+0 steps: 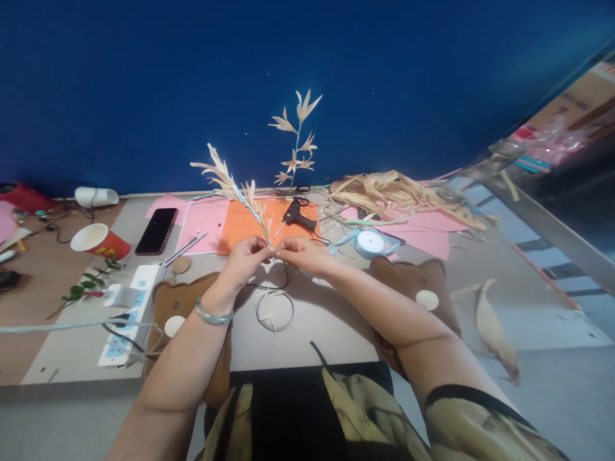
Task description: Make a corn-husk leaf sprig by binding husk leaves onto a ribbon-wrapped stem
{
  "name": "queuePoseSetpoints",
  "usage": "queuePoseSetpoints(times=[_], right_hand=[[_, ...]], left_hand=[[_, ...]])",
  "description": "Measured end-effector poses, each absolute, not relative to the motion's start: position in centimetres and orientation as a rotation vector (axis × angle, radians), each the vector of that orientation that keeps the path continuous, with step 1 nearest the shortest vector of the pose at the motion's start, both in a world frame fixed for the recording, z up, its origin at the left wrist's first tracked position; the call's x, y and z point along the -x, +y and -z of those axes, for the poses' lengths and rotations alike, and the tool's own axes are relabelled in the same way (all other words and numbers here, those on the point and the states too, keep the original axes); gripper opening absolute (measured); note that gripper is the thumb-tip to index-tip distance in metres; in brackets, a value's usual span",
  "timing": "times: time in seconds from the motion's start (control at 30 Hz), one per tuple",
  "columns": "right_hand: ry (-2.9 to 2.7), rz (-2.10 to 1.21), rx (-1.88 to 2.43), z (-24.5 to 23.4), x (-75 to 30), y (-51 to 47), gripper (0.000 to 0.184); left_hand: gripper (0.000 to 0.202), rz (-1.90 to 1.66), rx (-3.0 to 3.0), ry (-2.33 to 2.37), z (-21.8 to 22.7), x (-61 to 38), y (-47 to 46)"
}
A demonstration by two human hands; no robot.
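Between my two hands is a flower branch [245,200] made of pale dried husk petals on a light blue wrapped stem, tilted up to the left. My left hand [247,261], below a jade-coloured bangle, is closed in a pinch at the stem's lower end. Fingers of my right hand [303,254] pinch the same spot, touching the left fingertips. A second husk flower branch [296,144] stands upright behind, against the blue wall. Just beyond my hands lies a black glue gun [300,216] on an orange sheet [235,221]. A wire ring [275,312] lies on the table below them.
Dried husks [384,189] are heaped at the back right, behind a blue ribbon roll [371,243]. Two brown cushions [408,288] flank my forearms. At left are a phone [156,230], a red paper cup [102,241] and a power strip [132,314] with cords.
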State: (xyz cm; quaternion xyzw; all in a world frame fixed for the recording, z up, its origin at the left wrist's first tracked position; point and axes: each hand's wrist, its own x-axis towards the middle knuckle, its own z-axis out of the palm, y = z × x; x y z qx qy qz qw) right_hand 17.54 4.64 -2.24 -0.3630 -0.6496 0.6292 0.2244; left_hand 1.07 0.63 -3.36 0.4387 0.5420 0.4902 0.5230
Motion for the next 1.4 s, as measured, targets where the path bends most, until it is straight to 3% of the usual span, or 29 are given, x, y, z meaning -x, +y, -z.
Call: queuePoseSetpoints(times=[0.27, 0.57, 0.87, 1.03, 1.4], right_hand=[[-1.586, -1.778, 1.014, 2.8, -17.2, 4.4, 0.027], [-1.752, -1.342, 1.048, 2.7, -17.0, 3.6, 0.025], [-1.611, -1.676, 0.904, 1.9, -17.6, 4.2, 0.027], [-1.446, -1.908, 0.892, 1.9, -17.7, 4.6, 0.030], [-1.765, -1.611, 0.933, 1.6, -17.9, 4.8, 0.024]], left_hand=[[0.027, -1.300, -1.090, 1.292, 3.6, -1.4, 0.5], [0.030, -1.480, -1.022, 1.313, 3.7, -3.0, 0.2], [0.032, -1.252, -0.830, 0.919, 2.8, -2.1, 0.3], [0.022, -1.225, -0.896, 0.885, 2.4, -1.3, 0.3], [0.027, -1.290, -1.173, 1.217, 3.5, -1.2, 0.8]])
